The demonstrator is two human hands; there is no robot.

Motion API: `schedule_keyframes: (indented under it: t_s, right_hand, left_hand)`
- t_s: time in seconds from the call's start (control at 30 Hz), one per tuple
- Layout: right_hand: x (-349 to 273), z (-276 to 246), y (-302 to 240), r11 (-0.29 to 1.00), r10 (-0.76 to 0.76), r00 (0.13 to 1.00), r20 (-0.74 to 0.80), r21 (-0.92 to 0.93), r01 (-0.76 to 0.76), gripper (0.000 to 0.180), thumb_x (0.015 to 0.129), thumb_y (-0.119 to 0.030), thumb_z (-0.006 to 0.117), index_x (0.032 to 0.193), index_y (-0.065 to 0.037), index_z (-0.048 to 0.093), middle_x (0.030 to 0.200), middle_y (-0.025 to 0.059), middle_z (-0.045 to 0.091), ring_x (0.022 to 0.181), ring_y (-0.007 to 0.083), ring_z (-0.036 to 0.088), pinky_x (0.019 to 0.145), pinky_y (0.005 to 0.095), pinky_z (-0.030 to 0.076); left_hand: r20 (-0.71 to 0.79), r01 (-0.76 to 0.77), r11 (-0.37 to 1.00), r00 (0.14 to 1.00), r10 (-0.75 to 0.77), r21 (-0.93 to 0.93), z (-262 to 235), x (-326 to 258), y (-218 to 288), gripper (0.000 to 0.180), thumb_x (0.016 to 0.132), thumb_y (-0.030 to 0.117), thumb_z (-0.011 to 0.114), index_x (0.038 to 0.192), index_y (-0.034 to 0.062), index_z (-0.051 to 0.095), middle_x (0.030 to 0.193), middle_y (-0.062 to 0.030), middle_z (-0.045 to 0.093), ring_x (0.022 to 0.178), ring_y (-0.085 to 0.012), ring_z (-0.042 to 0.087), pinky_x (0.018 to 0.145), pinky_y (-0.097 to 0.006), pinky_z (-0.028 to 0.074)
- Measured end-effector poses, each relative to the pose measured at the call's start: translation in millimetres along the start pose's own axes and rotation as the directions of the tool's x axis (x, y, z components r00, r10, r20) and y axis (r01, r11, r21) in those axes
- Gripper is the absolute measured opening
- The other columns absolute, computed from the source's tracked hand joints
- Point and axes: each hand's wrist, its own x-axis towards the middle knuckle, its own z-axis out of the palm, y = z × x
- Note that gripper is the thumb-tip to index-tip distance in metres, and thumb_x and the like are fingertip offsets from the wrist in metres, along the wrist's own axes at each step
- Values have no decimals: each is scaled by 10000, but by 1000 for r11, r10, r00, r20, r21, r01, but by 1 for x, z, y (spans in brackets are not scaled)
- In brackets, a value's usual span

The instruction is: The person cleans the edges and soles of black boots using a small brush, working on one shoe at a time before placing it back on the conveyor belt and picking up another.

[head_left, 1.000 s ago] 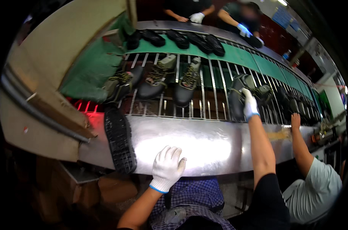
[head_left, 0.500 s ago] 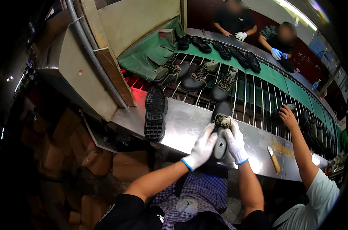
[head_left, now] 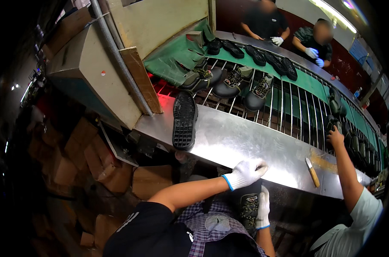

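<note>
My right hand (head_left: 264,208), in a white glove with a blue cuff, grips the side of a dark shoe (head_left: 249,210) with patterned laces. The shoe is low in front of my apron, below the bench edge, and partly in shadow. Above its toe end is my left hand (head_left: 247,174), in a matching glove, its fingers curled closed near the front edge of the metal bench (head_left: 228,137). Whether anything small is pinched in them is hidden. To the left, a black shoe sole (head_left: 184,122) lies on the bench with its tread up.
Grey-black shoes (head_left: 258,94) stand on a metal-bar conveyor (head_left: 284,111) beyond the bench. Black soles (head_left: 255,55) lie on a green belt. A wooden-handled knife (head_left: 313,172) rests right. A co-worker's arm (head_left: 344,165) reaches in; two people stand opposite. Cardboard boxes (head_left: 151,182) lie lower left.
The shoe has come down off the bench toward my body in my right hand. My left hand has let go of it and curled. The co-worker's hand now touches a shoe at right.
</note>
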Motion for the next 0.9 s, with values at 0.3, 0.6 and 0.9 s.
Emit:
schedule_keyframes:
  t_s: [0.3, 0.6, 0.9]
  right_hand:
    - [-19, -104, 52, 730, 117, 939, 324, 613, -302, 895, 1069, -791, 417, 1514, -38, 607, 1325, 134, 747, 1126, 293, 744, 993, 450, 631]
    - [-37, -52, 54, 955, 240, 958, -156, 216, -204, 806, 1111, -707, 433, 1509, -25, 593, 1315, 135, 746, 1130, 278, 749, 981, 449, 641]
    - [1, -61, 50, 882, 128, 991, 50, 452, -136, 956, 1041, -784, 502, 1595, -5, 499, 1462, 187, 666, 1242, 319, 715, 1067, 479, 619]
  left_hand:
    - [234, -260, 832, 959, 163, 489, -85, 81, 56, 477, 1030, 411, 655, 1323, 38, 709, 1248, -242, 734, 1155, -410, 714, 1011, -502, 580]
    - [-677, 792, 280, 610, -411, 543, -362, 73, -108, 876, 951, 711, 598, 1475, 12, 656, 1651, -272, 490, 1533, -403, 453, 1267, -508, 349]
    - [14, 207, 679, 960, -278, -704, -299, 55, 45, 384, 1017, 168, 634, 1345, -28, 669, 1235, -197, 777, 1065, -308, 796, 983, -471, 665]
